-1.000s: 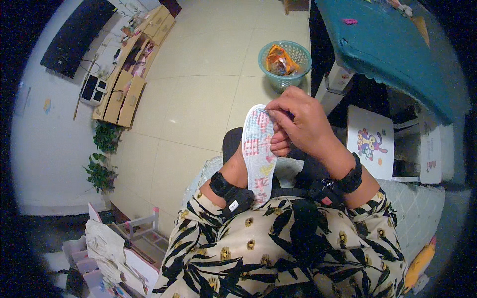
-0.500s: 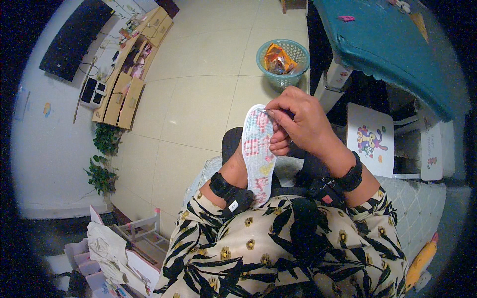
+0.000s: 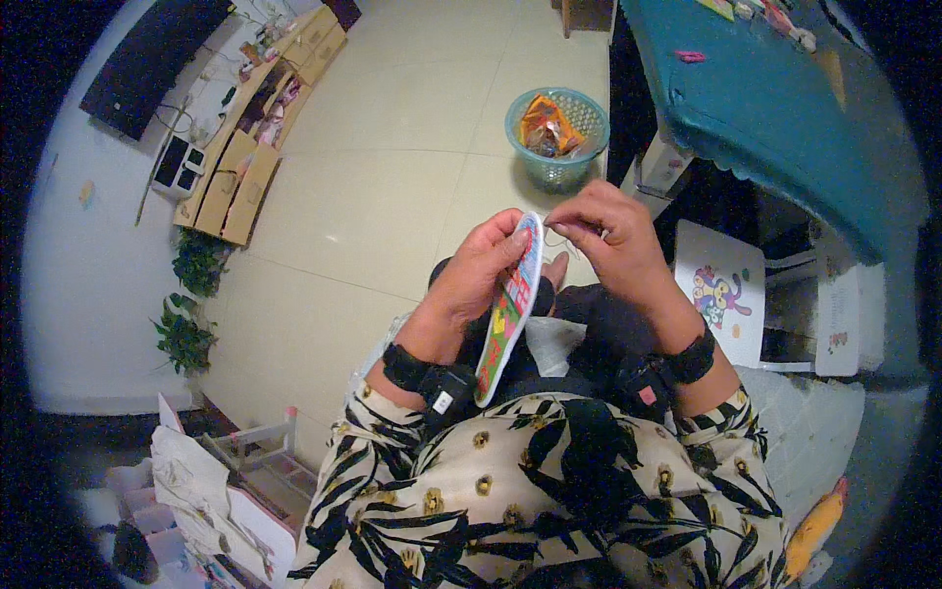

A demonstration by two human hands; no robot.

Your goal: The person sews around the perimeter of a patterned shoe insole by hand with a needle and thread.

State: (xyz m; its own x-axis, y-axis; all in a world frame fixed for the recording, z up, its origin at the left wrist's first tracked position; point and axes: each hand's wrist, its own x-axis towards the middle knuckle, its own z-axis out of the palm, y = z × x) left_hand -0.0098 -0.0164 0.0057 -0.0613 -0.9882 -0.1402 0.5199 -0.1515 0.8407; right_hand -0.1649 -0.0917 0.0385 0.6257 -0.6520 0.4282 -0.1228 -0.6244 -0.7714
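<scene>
Upright in front of my lap is an embroidered insole (image 3: 514, 299), turned nearly edge-on. Its visible face is densely stitched in red, blue, green and yellow inside a white rim. My left hand (image 3: 483, 263) grips it by the upper part, thumb on the coloured face. At the tip of the insole, my right hand (image 3: 613, 231) pinches a thin, needle-like thing between thumb and forefinger; its fine end is hard to make out. A loose thin thread (image 3: 561, 241) loops below those fingertips.
A green plastic basket (image 3: 557, 167) with an orange packet stands on the tiled floor ahead. To the right are a teal-covered table (image 3: 785, 128) and a small white chair (image 3: 721, 290) with a cartoon print. A wooden cabinet (image 3: 235, 187) runs along the left wall.
The insole has been turned from its pale, grid-like side to its brightly stitched side. My left hand now shows at its upper left edge, and my right hand has shifted slightly right.
</scene>
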